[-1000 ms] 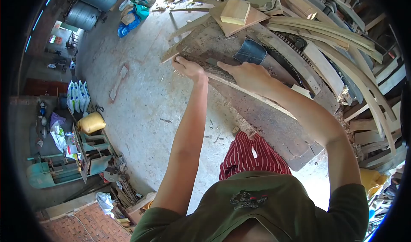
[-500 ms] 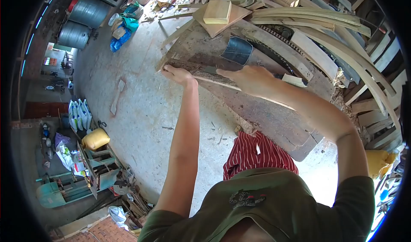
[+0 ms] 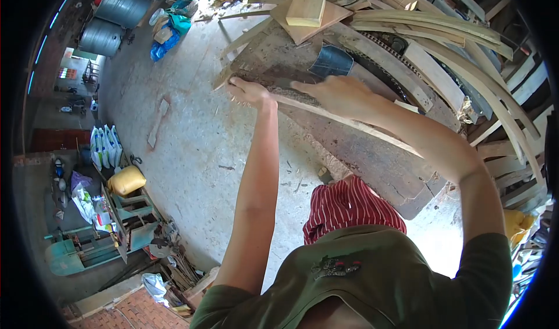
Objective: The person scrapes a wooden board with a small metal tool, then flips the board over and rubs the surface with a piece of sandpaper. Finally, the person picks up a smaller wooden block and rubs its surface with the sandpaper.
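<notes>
A long narrow wooden strip (image 3: 361,127) lies along the worn wooden workbench (image 3: 372,166), slanting down to the right. My left hand (image 3: 250,91) is closed around the strip near its left end, its fingers partly hidden. Over the strip, my right hand (image 3: 340,96) grips a tool with a flat grey blade (image 3: 285,83). My index finger points along that blade toward my left hand. The palm hides most of the tool, so its exact kind does not show. Behind my right hand lies a dark blue curved piece (image 3: 331,60).
A light wooden block (image 3: 305,10) rests on a flat board at the bench's far end. Curved wooden strips (image 3: 431,29) pile up on the right. Plastic bags (image 3: 166,35), a yellow jerrycan (image 3: 127,180) and a turquoise frame (image 3: 67,256) are on the floor at left.
The view has shifted slightly. My right hand and its tool have moved a little up against the strip, and more of the strip's edge shows. My left hand keeps its hold.
</notes>
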Demonstrator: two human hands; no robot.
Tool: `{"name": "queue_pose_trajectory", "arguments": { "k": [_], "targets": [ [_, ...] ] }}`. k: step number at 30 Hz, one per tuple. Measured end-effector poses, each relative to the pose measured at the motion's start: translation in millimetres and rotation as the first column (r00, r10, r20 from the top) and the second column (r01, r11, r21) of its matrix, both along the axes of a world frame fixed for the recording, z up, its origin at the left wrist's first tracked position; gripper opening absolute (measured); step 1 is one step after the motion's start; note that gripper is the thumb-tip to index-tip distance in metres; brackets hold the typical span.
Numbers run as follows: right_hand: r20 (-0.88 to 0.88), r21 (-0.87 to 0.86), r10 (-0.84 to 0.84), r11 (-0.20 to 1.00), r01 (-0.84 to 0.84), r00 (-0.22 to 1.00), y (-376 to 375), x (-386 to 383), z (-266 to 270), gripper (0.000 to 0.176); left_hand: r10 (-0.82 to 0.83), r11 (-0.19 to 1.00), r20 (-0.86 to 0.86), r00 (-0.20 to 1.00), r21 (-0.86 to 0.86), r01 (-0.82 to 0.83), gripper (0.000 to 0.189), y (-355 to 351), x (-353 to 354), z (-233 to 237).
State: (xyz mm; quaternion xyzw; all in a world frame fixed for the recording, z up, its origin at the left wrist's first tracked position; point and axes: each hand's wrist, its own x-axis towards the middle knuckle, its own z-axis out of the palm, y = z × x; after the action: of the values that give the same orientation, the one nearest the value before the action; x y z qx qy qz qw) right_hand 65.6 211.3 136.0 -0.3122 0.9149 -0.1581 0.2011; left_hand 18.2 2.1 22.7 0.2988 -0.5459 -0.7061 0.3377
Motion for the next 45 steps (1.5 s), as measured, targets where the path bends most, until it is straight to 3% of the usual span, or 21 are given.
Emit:
{"name": "queue_pose_trajectory", "arguments": {
  "k": [2,7,9,11,13,15,16,19,21,23,24,26,29,31,32,34,36,38,40,45],
  "targets": [
    [-0.068,-0.049,0.001,0.999,-0.005,0.998,-26.8,-23.6,-33.4,0.061,-0.010,0.999,-0.059,0.998,0.032,0.012,0.051,0.3,-7.1,2.5],
    [-0.152,-0.080,0.007,0.997,-0.019,0.988,-11.8,-12.0,-23.7,0.058,-0.060,0.993,-0.031,0.998,0.096,0.063,0.048,-0.6,-6.7,2.8],
    [0.225,0.084,-0.114,0.992,0.097,0.968,8.2,10.1,23.5,0.057,-0.076,0.990,-0.029,0.997,0.119,0.079,0.046,-7.3,-3.7,-4.1],
    [0.217,0.056,-0.089,0.995,0.078,0.972,13.4,8.6,13.5,0.057,-0.140,0.988,0.040,0.989,0.064,0.137,0.046,-13.0,-1.1,-8.3],
    [0.211,0.029,-0.076,0.997,0.072,0.974,7.9,2.9,-5.1,0.056,-0.172,0.978,-0.020,0.985,0.117,0.173,0.047,-12.3,2.9,-5.2],
    [0.009,-0.197,-0.003,0.980,0.004,1.000,-14.0,-8.2,-25.3,0.057,-0.211,0.961,-0.080,0.974,0.165,0.221,0.047,-13.2,3.3,-7.3],
    [0.011,-0.199,-0.008,0.980,0.010,1.000,-24.0,-11.2,-21.0,0.057,-0.231,0.961,-0.100,0.968,0.132,0.243,0.047,-18.4,1.3,-14.1],
    [0.001,-0.102,-0.024,0.994,0.024,1.000,-30.7,-9.3,-13.5,0.059,-0.278,0.950,-0.115,0.954,0.111,0.291,0.047,-22.6,1.2,-14.7],
    [-0.097,-0.052,0.028,0.998,-0.033,0.995,-11.2,3.3,-9.6,0.060,-0.293,0.942,-0.106,0.950,0.137,0.306,0.047,-19.8,5.5,-5.1],
    [-0.083,0.041,0.024,0.999,-0.021,0.996,22.5,26.7,2.1,0.060,-0.247,0.968,0.078,0.966,0.073,0.241,0.044,-15.9,10.3,4.7],
    [-0.094,0.123,0.025,0.992,-0.014,0.995,41.3,38.2,9.0,0.060,-0.243,0.968,0.084,0.966,0.087,0.236,0.044,-17.6,9.3,-1.1],
    [0.013,0.262,-0.044,0.964,0.039,0.999,76.0,61.2,19.4,0.059,-0.211,0.978,0.081,0.974,0.012,0.210,0.043,-23.8,0.9,-10.7],
    [-0.073,0.341,-0.066,0.936,0.087,0.995,130.9,97.7,15.9,0.061,-0.267,0.964,-0.050,0.962,-0.008,0.267,0.049,-23.6,-3.9,-15.3],
    [-0.087,0.397,-0.100,0.909,0.126,0.991,156.8,120.5,18.6,0.065,-0.218,0.975,-0.040,0.975,0.032,0.220,0.054,-13.6,-3.9,0.4],
    [-0.084,0.401,-0.099,0.908,0.125,0.991,170.1,129.6,8.5,0.065,-0.168,0.984,-0.021,0.986,0.060,0.169,0.059,-7.7,-2.0,9.4],
    [-0.194,0.182,-0.111,0.972,0.147,0.975,185.4,140.2,-14.2,0.068,-0.119,0.988,0.033,0.992,0.099,0.115,0.065,17.6,-1.5,17.6],
    [-0.130,0.223,-0.124,0.963,0.151,0.984,176.6,144.5,-5.1,0.068,-0.067,0.991,0.103,0.992,0.123,0.055,0.072,33.7,4.8,13.5],
    [-0.069,0.258,-0.142,0.953,0.155,0.987,173.9,147.2,-6.5,0.067,-0.007,0.996,0.068,0.998,-0.094,0.013,0.081,39.4,5.4,1.5],
    [-0.270,0.214,-0.122,0.960,0.183,0.955,178.4,152.5,-16.3,0.066,-0.024,0.987,0.107,0.994,-0.158,0.041,0.081,38.2,8.4,-0.1],
    [-0.336,0.254,-0.064,0.954,0.156,0.940,168.7,147.5,-7.7,0.069,-0.001,0.950,0.191,0.982,-0.307,0.061,0.080,30.6,4.7,-9.6]
  ]
}}
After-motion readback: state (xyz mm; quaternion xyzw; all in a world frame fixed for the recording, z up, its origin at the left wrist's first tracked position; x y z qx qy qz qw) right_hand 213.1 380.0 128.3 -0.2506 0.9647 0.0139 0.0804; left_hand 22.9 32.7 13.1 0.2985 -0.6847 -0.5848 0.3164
